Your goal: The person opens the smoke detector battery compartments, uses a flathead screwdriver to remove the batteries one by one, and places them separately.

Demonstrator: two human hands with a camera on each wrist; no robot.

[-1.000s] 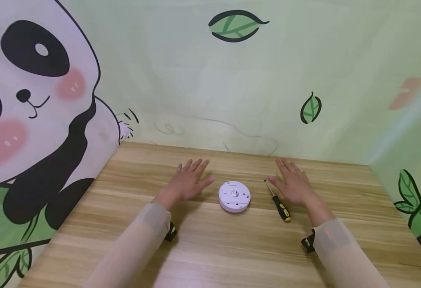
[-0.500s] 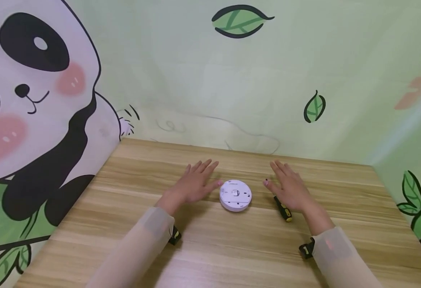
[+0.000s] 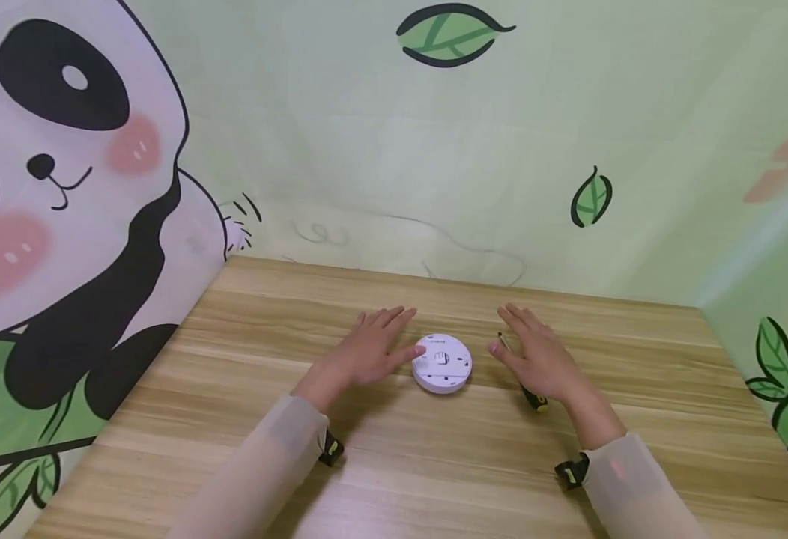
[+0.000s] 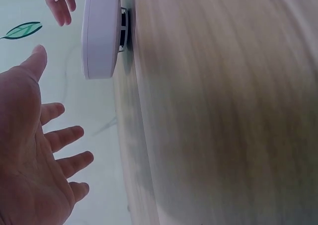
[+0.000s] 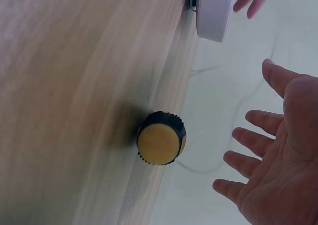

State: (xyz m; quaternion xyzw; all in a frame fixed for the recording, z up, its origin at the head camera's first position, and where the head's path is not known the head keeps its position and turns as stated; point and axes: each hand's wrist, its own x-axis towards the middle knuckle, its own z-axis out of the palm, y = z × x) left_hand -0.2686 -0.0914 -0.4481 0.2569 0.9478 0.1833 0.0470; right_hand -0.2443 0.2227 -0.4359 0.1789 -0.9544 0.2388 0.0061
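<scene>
A white, round device [image 3: 443,368] that looks like a smoke detector lies on the wooden table [image 3: 394,464], its printed flat side up. Dark slots show low on its side [image 4: 102,31] in the left wrist view. My left hand [image 3: 367,352] hovers just left of it with fingers straight; its thumb overlaps the device's edge in the head view but looks apart in the left wrist view. To the right, my right hand [image 3: 538,359] is held straight-fingered above a black-and-yellow screwdriver [image 3: 535,400], partly hiding it. Its handle end [image 5: 159,143] faces the right wrist camera. Neither hand holds anything.
A pale green wall cloth [image 3: 340,150] printed with a panda [image 3: 91,172] and leaves stands behind the table and along its sides. Black straps with small mounts [image 3: 329,449] sit at both wrists, below light sleeves.
Both hands have moved inward toward the round device. The right hand has come over the screwdriver, hiding more of it. The device and screwdriver stay put; the head view has tilted slightly.
</scene>
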